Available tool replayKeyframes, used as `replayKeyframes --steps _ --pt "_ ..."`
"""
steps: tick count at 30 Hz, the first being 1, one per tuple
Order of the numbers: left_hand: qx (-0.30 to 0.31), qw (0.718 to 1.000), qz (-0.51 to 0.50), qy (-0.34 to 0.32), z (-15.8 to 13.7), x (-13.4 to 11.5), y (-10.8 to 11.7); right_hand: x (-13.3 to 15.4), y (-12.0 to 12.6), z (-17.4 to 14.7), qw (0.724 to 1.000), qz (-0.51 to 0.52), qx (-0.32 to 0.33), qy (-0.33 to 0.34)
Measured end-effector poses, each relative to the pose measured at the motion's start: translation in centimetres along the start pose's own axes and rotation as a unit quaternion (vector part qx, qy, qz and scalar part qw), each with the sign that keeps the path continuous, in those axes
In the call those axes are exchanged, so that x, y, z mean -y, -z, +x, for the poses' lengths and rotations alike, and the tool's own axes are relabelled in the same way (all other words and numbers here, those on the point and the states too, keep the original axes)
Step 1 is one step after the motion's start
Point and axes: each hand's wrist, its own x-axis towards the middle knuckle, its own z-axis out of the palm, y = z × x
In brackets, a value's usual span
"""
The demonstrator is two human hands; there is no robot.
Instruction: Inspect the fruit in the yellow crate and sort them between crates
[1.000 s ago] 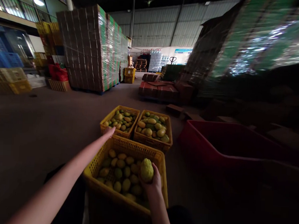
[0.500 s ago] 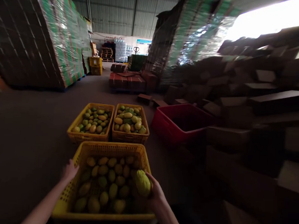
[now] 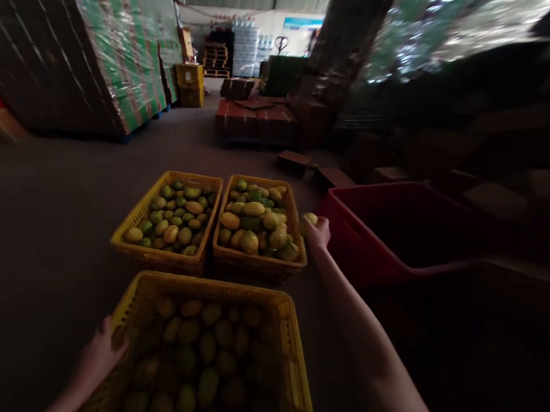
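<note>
- Between the far right crate [image 3: 259, 264] and the red bin [image 3: 368, 240], a yellow-green fruit [image 3: 310, 218] sits clamped in the right hand [image 3: 320, 235].
- Well apart from it, near left, the left hand [image 3: 101, 354] is at the side of the near crate [image 3: 215, 283] — too blurred to tell whether it grips.
- Inside the near crate, shadowed green and yellow fruits [image 3: 208, 385] lie loosely.
- Beyond, the far left crate [image 3: 157, 257] stands beside the far right crate, both full of fruits.
- Far left — a tall wrapped stack [image 3: 119, 50].
</note>
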Motion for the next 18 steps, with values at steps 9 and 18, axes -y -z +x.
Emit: replayKeyframes --steps 9,18 --pt "0.074 0.995 0.001 0.07 -0.2 -1.6 2.1 -5.3 0.0 4.3 0.877 -0.404 -0.045 0.258" --pt "0.09 0.995 -0.02 0.042 0.3 -1.7 2.6 -9.4 18.5 -13.4 0.629 -0.703 -0.039 0.329"
